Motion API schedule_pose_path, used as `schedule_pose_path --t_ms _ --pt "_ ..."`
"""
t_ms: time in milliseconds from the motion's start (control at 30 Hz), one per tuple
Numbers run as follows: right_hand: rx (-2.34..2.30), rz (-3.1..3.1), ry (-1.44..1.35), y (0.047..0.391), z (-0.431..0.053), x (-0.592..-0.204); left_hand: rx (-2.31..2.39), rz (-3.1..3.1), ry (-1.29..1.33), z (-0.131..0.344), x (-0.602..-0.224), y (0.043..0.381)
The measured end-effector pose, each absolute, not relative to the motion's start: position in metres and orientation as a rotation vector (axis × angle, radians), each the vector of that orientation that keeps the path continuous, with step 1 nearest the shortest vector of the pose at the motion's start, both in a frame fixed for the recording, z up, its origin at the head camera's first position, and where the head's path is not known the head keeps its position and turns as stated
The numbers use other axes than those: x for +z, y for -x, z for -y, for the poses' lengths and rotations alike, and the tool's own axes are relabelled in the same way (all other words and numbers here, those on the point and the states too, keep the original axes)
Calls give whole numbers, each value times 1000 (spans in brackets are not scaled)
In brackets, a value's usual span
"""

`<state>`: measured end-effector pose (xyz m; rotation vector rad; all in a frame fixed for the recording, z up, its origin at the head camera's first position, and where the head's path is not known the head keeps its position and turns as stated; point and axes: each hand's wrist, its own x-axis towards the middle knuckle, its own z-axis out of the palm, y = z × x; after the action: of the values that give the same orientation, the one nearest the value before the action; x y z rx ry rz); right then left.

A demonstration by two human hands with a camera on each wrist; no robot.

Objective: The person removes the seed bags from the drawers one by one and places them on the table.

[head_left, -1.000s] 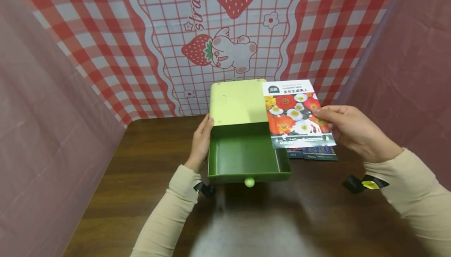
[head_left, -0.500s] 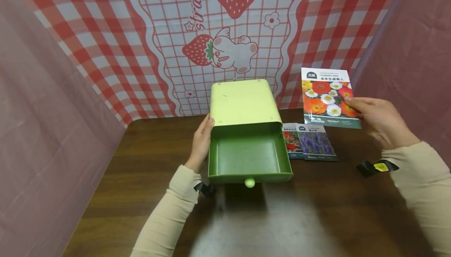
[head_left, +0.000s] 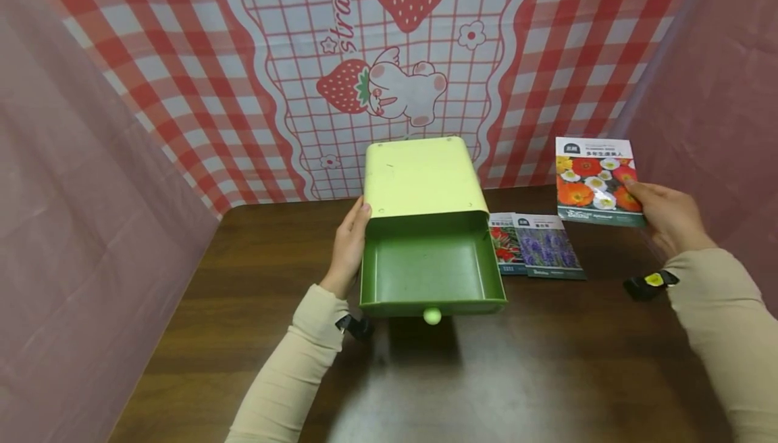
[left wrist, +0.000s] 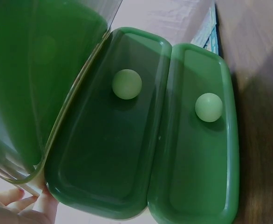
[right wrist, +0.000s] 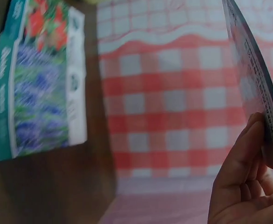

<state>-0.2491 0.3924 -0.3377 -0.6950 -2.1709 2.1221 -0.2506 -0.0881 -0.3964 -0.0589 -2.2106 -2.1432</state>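
A small drawer cabinet point(head_left: 425, 176) with a pale yellow-green top stands on the table, its top green drawer point(head_left: 428, 267) pulled out with nothing inside. Against the cabinet's left side rests my left hand point(head_left: 348, 247), fingers fairly straight. Two lower drawers point(left wrist: 192, 154) with round pale knobs are closed in the left wrist view. My right hand point(head_left: 671, 217) pinches a poppy seed packet point(head_left: 598, 183) by its right edge, raised at the right. Below and left of it lie a lavender-like purple flower seed packet point(head_left: 548, 247) and a red flower seed packet point(head_left: 506, 247), partly overlapping.
The brown wooden table point(head_left: 261, 281) reaches back to a red-and-white checked strawberry cloth point(head_left: 547, 78). Pink curtains point(head_left: 705, 119) hang on both sides. The two lying packets sit close to the cabinet's right side.
My right hand has carried the poppy seed packet rightward, away from above the drawer, then slightly lower. The lying packets came into fuller view. My left hand stays at the cabinet.
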Motion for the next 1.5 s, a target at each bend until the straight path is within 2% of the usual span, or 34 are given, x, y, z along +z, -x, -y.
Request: schedule_pose_path --t_ms 267,500,700,1133,1500 --pt "1903 2271 875 258 -416 -381 -2124 2215 65 89 -397 250" --pt "2058 2061 883 262 -423 -412 -2116 2211 62 89 -399 251" --pt "1943 2128 948 262 -427 -430 -2124 2197 71 88 -399 252" --pt "1413 2527 1039 259 -429 -448 -2099 2205 68 88 -398 253" --pt "1328 2613 982 256 -419 -446 -2104 2245 69 91 -398 255"
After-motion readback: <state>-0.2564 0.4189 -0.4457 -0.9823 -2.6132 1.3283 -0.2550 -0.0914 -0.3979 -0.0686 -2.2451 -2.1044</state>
